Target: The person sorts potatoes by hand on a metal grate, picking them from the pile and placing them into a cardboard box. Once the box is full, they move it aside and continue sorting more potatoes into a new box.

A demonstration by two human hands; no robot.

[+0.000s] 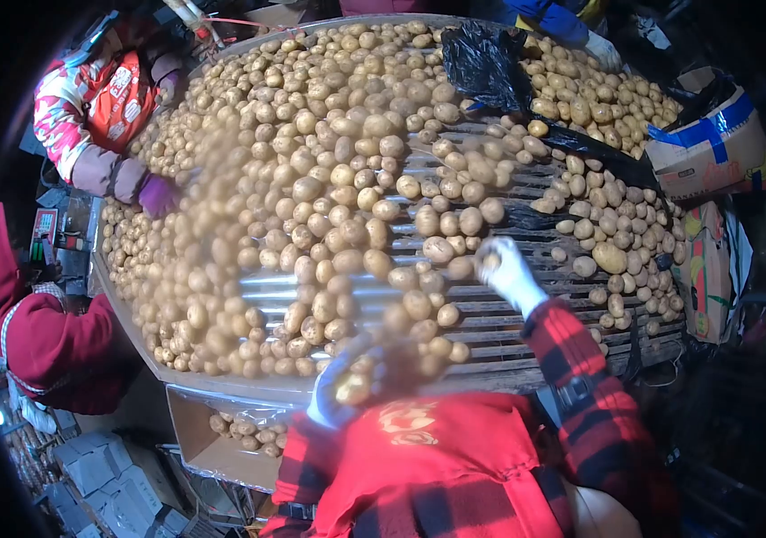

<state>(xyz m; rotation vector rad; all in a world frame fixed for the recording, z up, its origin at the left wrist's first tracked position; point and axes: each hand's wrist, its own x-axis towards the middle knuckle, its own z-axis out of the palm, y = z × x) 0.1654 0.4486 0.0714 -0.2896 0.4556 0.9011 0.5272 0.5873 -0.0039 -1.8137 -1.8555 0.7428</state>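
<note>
Many potatoes (322, 224) cover a large slatted sorting table (499, 345). My right hand (512, 276), in a white glove, reaches over the bare slats right of the middle. Its fingers are closed on a potato (489, 263). Low at the near edge, my left hand (333, 387), also white-gloved, curls beside my red apron around a potato (353, 388). Motion smears part of this hand and the potatoes next to it. A cardboard box (193, 426) with a plastic liner stands below the near left edge, with several potatoes in it.
A printed carton with blue tape (714, 148) sits at the right rim. Black plastic (486, 67) lies on the far right potatoes. A co-worker's purple glove (159, 195) is at the left, another's white glove (604, 52) at the far right. A person in maroon (64, 345) stands left.
</note>
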